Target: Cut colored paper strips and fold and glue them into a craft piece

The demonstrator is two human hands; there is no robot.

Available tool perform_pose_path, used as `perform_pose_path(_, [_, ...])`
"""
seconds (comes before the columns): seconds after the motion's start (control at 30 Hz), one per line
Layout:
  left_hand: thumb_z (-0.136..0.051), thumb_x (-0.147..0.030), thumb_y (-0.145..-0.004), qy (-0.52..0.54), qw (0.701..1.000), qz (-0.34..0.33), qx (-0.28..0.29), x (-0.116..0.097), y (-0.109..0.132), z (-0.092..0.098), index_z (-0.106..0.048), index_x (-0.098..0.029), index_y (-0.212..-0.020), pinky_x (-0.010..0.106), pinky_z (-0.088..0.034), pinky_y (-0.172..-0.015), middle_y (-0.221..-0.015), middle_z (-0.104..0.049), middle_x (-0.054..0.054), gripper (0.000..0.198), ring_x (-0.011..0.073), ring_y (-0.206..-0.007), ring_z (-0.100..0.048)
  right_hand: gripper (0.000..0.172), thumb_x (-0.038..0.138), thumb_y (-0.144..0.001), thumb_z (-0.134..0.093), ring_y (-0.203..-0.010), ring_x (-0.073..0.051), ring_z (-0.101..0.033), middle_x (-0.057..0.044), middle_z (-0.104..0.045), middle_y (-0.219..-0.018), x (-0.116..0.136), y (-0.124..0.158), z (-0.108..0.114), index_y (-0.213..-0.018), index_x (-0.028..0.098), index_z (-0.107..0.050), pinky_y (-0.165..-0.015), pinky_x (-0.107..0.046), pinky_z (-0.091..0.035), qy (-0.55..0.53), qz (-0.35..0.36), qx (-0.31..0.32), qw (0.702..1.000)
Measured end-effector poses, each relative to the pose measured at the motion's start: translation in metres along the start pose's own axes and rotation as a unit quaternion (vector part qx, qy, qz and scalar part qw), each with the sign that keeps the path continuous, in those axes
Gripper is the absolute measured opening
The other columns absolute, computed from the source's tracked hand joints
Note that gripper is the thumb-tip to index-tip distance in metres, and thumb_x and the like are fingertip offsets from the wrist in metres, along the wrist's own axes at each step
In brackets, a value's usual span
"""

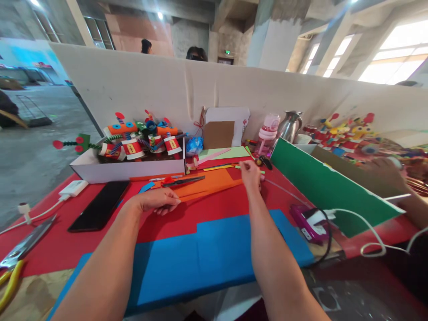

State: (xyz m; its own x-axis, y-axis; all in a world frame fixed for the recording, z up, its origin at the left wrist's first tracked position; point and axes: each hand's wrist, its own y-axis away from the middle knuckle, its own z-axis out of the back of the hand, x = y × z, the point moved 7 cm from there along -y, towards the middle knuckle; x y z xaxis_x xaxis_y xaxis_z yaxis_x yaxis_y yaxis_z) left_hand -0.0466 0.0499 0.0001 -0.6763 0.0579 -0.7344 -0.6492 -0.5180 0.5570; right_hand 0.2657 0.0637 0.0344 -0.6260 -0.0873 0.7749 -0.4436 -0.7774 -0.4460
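Observation:
Between my two hands stretches a narrow orange paper strip (pixel 212 190), just in front of a wider orange paper sheet (pixel 217 178) on the red table cover. My left hand (pixel 161 200) pinches the strip's left end, fingers closed. Its right end is at my right hand (pixel 251 175), whose fingers are also pinched together. Dark-bladed scissors (pixel 187 180) with red handles lie on the orange sheet behind my left hand. Blue paper (pixel 194 256) covers the table's front edge under my forearms.
Left are a black phone (pixel 100 207), a white charger (pixel 73 189), large yellow-handled shears (pixel 20 252) and a white box (pixel 130 167) of paper-cup figures. A green board (pixel 327 183) and a purple power strip (pixel 307 223) with cables stand right. Another person's hand (pixel 384 169) is beyond the board.

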Motion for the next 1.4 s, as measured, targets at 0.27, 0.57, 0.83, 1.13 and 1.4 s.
perform_pose_path(0.27, [-0.055,-0.057,-0.07,-0.021,1.0,0.006,-0.004,0.003,-0.005,-0.002,-0.052,-0.017,-0.056,0.021,-0.026,-0.04,-0.044,-0.048,0.0,0.043,0.0097,-0.041,-0.043,0.029,0.032,-0.067,-0.078,-0.096,-0.021,-0.06,-0.007,-0.068,-0.1,0.034,0.045,-0.079,-0.091,0.019,-0.068,-0.084,-0.033,-0.045,0.182,0.128,0.339,0.914])
perform_pose_path(0.57, [-0.056,-0.059,-0.07,-0.005,1.0,0.006,-0.013,0.004,-0.009,-0.002,-0.051,-0.017,-0.054,0.021,-0.024,-0.036,-0.041,-0.05,0.001,0.045,0.0089,-0.036,-0.04,0.018,0.028,-0.075,-0.072,-0.091,-0.018,-0.059,-0.006,-0.066,-0.096,0.042,0.048,-0.078,-0.089,0.018,-0.066,-0.076,-0.028,-0.042,0.205,0.134,0.365,0.898])
perform_pose_path(0.83, [-0.056,-0.057,-0.072,-0.002,1.0,0.014,-0.013,0.004,-0.009,-0.003,-0.052,-0.017,-0.054,0.021,-0.025,-0.037,-0.041,-0.051,0.001,0.044,0.0091,-0.036,-0.041,0.019,0.029,-0.078,-0.07,-0.101,-0.021,-0.058,-0.007,-0.065,-0.106,0.045,0.051,-0.078,-0.094,0.02,-0.065,-0.082,-0.031,-0.042,0.232,0.125,0.368,0.892])
perform_pose_path(1.13, [-0.055,-0.053,-0.074,0.01,1.0,0.006,-0.009,0.003,-0.01,-0.004,-0.053,-0.017,-0.055,0.02,-0.024,-0.035,-0.04,-0.051,0.001,0.041,0.0097,-0.036,-0.043,0.015,0.029,-0.079,-0.069,-0.098,-0.021,-0.057,-0.007,-0.063,-0.102,0.047,0.052,-0.077,-0.091,0.019,-0.067,-0.079,-0.03,-0.042,0.246,0.113,0.372,0.888])
perform_pose_path(1.4, [-0.054,-0.053,-0.076,0.012,1.0,-0.001,-0.004,0.003,-0.011,-0.003,-0.053,-0.017,-0.056,0.02,-0.025,-0.035,-0.04,-0.051,0.001,0.041,0.0099,-0.036,-0.045,0.027,0.034,-0.077,-0.07,-0.1,-0.022,-0.056,-0.009,-0.063,-0.107,0.048,0.052,-0.078,-0.099,0.019,-0.065,-0.078,-0.031,-0.041,0.241,0.147,0.363,0.888])
